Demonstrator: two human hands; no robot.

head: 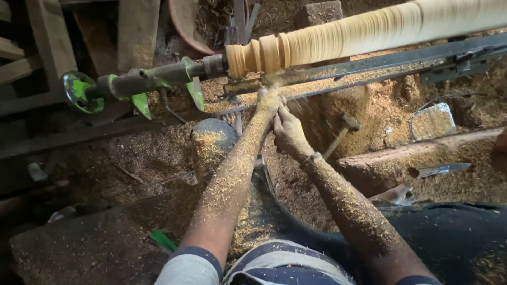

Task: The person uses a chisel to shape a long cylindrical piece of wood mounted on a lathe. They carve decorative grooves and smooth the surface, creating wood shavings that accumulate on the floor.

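workpiece: long pale wooden spindle [364,31] on the lathe, running from centre frame up to the right edge; turned beads and grooves at its left end, blurred surface further right.
drive end: dark shaft with green fittings [142,80] butts against the spindle's left end.
tool rest: dark metal rail [380,66] just below the spindle, covered in sawdust.
left hand [268,101]: up at the rail under the beaded end, grip closed around a tool that is mostly hidden by dust and chips; can't tell its type.
right hand [288,129]: just behind and touching the left, grip closed on the same tool; band on the wrist.
arms: both forearms coated in shavings.
chips: spray of shavings at the contact point below the beads.
surroundings: hammer [340,132] lying in the sawdust right of the hands; chisel [438,169] on a wooden beam further right; sawdust heaped everywhere.
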